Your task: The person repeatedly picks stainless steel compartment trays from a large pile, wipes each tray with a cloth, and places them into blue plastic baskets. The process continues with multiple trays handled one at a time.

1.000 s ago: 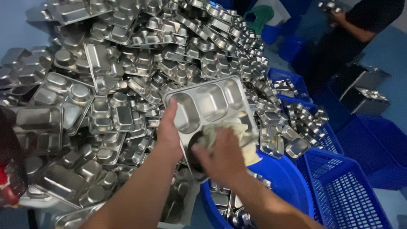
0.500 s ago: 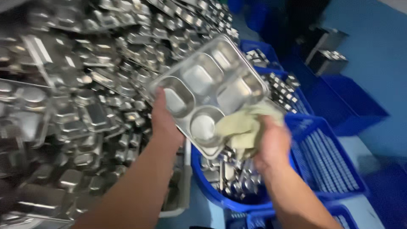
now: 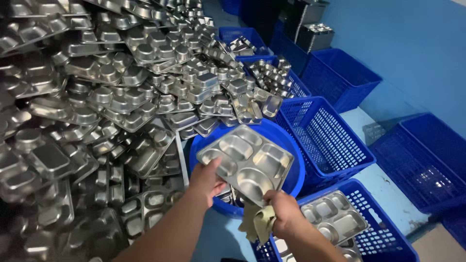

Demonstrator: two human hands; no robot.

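The room has a blue wall [image 3: 417, 43] and a pale floor, and a big heap of steel compartment trays [image 3: 111, 97] fills the left side; on the right stand several blue plastic crates [image 3: 325, 136], some with trays inside.

In the head view, the left hand [image 3: 206, 179] holds one steel tray [image 3: 245, 162] by its near left corner; the thumb lies on top in a compartment, and the other fingers are under the tray, so I cannot tell how they are set. The tray is tilted, above a round blue tub [image 3: 291, 179] which lies just beyond the fingers; the right hand [image 3: 284, 216] grips the near edge of the same tray, with its fingers curled and pressed together around a yellowish cloth [image 3: 257, 223]; the cloth hangs down below the fingers. Just to the right of this hand, a blue crate [image 3: 383, 237] has a few trays [image 3: 335, 223] lying flat in it.
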